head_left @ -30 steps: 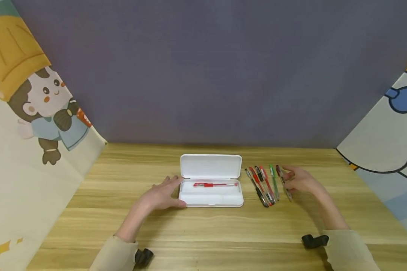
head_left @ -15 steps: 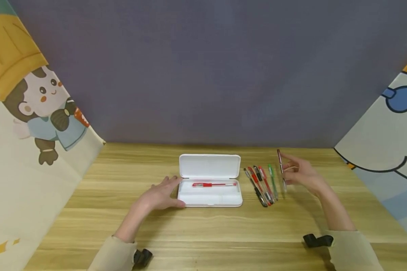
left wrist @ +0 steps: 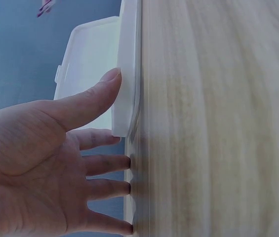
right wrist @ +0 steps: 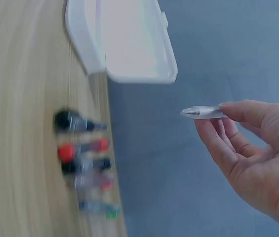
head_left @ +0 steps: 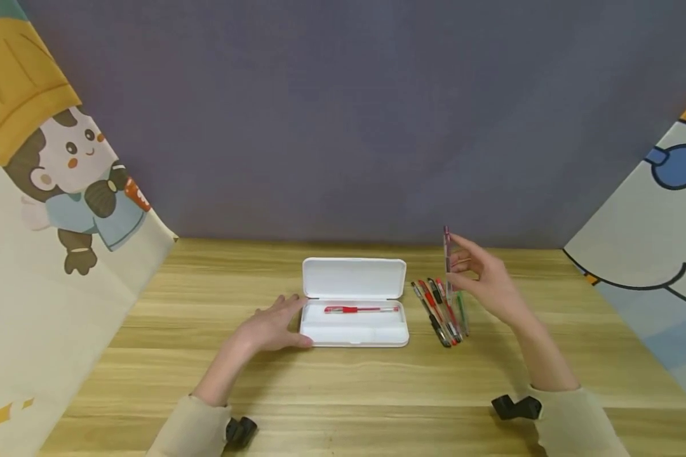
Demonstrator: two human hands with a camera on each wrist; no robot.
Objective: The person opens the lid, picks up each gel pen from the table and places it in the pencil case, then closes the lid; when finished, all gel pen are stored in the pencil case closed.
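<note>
A white pencil case [head_left: 354, 334] lies with its lid up on the wooden table, one red pen [head_left: 350, 310] inside it. My left hand [head_left: 271, 327] rests at the case's left end, thumb on the near corner and fingers spread along the side; in the left wrist view the fingertips [left wrist: 127, 187] touch the tabletop. Raised above the table, my right hand [head_left: 483, 279] pinches a dark-capped pen [head_left: 448, 254] between thumb and fingers, nearly upright in the head view. Its clear tip [right wrist: 191, 112] points out past the thumb in the right wrist view.
Right of the case, several pens [head_left: 434, 317] with black and red caps lie side by side, partly below the raised hand. A green pen [head_left: 462, 314] lies at their right end. A grey panel [head_left: 343, 127] stands behind the table [head_left: 343, 393].
My right hand has lifted the dark-capped pen off the table and carried it left, over the other pens. The left hand has stayed at the case.
</note>
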